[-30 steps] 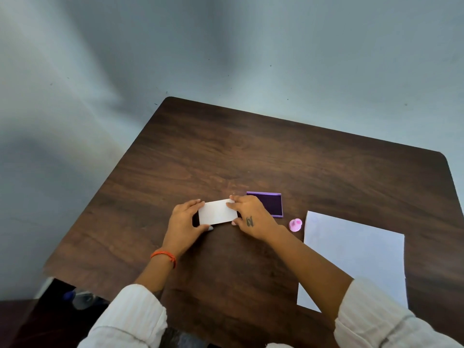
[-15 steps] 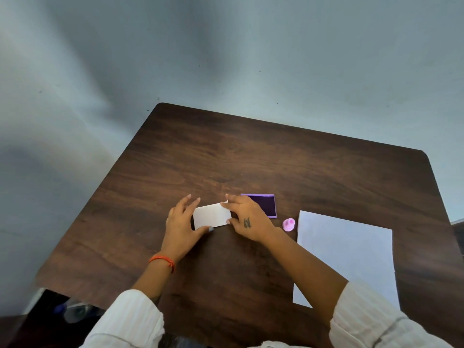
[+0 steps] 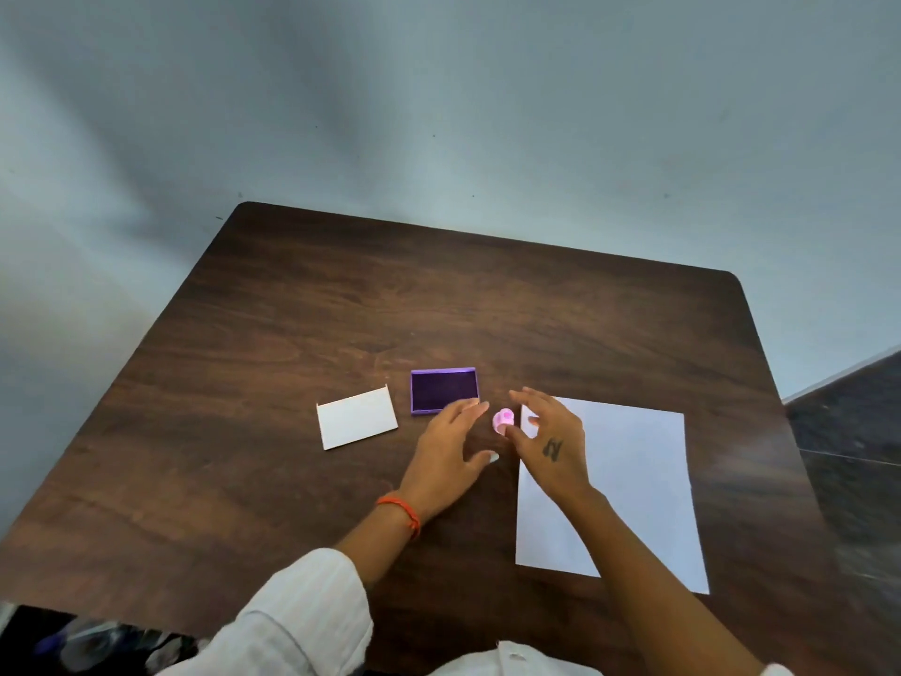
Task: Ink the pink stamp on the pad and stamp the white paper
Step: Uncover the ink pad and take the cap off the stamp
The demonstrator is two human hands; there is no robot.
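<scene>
A small pink stamp [image 3: 502, 421] stands on the dark wooden table [image 3: 341, 309], between my two hands. My right hand [image 3: 548, 441] is spread open just right of it, thumb tip touching or nearly touching the stamp. My left hand [image 3: 451, 448] is open too, fingers pointing at the purple ink pad [image 3: 442, 390], which lies uncovered just left of the stamp. The white paper [image 3: 634, 480] lies to the right, partly under my right forearm.
The ink pad's white lid [image 3: 357, 418] lies flat on the table left of the pad. The table's far edge runs along a pale wall. A dark floor strip shows at the right.
Both hands have let go of the white lid, which now lies left of the pad. They have moved right toward the pink stamp. The pad is now fully uncovered.
</scene>
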